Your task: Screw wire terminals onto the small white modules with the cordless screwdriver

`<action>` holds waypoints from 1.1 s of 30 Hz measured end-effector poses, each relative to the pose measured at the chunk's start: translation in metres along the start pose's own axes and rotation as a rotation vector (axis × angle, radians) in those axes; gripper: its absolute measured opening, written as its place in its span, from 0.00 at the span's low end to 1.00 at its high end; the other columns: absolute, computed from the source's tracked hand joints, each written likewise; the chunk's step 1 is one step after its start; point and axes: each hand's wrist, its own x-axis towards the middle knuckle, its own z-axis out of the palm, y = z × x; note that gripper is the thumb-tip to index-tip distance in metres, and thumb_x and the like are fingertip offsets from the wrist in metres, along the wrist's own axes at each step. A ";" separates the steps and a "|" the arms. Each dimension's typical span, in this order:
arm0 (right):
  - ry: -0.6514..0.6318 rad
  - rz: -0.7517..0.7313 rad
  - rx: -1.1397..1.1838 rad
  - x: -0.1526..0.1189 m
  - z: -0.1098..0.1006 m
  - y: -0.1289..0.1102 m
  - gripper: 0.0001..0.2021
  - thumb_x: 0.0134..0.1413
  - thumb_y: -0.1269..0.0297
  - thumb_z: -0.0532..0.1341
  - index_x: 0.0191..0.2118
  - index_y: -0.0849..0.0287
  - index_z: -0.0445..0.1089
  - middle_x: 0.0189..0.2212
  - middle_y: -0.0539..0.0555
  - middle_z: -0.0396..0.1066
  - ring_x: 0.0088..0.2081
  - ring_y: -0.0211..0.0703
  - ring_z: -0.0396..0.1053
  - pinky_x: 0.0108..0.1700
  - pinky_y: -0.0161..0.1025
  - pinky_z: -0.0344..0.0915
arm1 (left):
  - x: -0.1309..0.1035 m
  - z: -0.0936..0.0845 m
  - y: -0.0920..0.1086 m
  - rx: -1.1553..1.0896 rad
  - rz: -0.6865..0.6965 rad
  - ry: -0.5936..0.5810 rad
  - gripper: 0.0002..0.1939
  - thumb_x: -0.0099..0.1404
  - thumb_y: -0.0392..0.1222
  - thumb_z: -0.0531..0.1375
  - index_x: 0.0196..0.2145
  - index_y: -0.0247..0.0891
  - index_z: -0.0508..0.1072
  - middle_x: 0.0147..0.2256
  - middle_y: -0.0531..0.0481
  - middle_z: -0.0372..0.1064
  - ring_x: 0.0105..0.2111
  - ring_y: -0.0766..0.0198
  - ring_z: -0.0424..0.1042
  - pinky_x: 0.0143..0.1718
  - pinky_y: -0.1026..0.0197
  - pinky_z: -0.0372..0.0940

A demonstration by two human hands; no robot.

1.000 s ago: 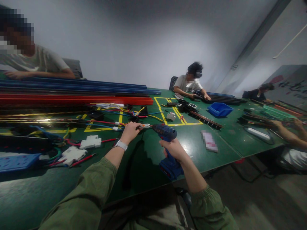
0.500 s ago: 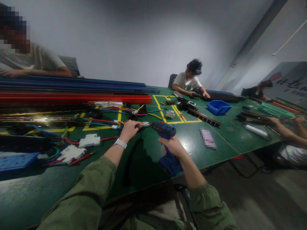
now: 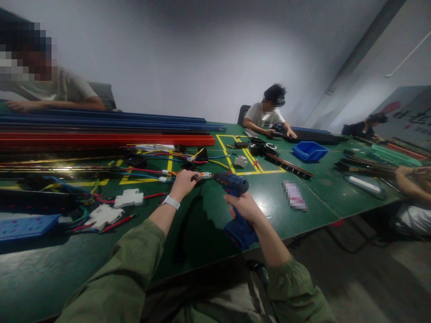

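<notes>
My left hand is closed around a small white circuit breaker with an orange mark on it. In my right hand is a blue cordless drill, gripped by its handle with the battery base below. The drill's tip points left and meets, or nearly meets, the right end of the breaker; I cannot tell which. Left of my left wrist, a white breaker with a red wire lies on the green table. Another white breaker piece lies just nearer to me.
Blue rails and a red rail run along the back left. Colored wires are bunched before them. A blue power strip sits near left. Rightward are a blue bin and a phone-like slab. Several people work around the table.
The whole view has shifted slightly, so things appear a little farther right. Both hands keep their hold, and the drill stays lined up with the breaker.
</notes>
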 end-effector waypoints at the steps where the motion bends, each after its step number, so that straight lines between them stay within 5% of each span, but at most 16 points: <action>1: 0.002 -0.017 0.003 0.001 0.000 0.001 0.09 0.50 0.60 0.62 0.32 0.58 0.64 0.11 0.43 0.59 0.12 0.37 0.60 0.15 0.31 0.55 | 0.000 -0.001 0.001 0.001 -0.001 -0.006 0.13 0.64 0.45 0.59 0.44 0.44 0.78 0.40 0.46 0.77 0.40 0.54 0.69 0.45 0.54 0.61; 33: 0.009 -0.060 0.021 0.002 0.002 0.001 0.12 0.51 0.59 0.64 0.38 0.58 0.65 0.14 0.43 0.61 0.12 0.36 0.60 0.14 0.31 0.56 | -0.001 -0.007 0.005 -0.002 0.015 0.009 0.14 0.64 0.44 0.58 0.45 0.44 0.78 0.40 0.47 0.77 0.40 0.55 0.69 0.44 0.55 0.62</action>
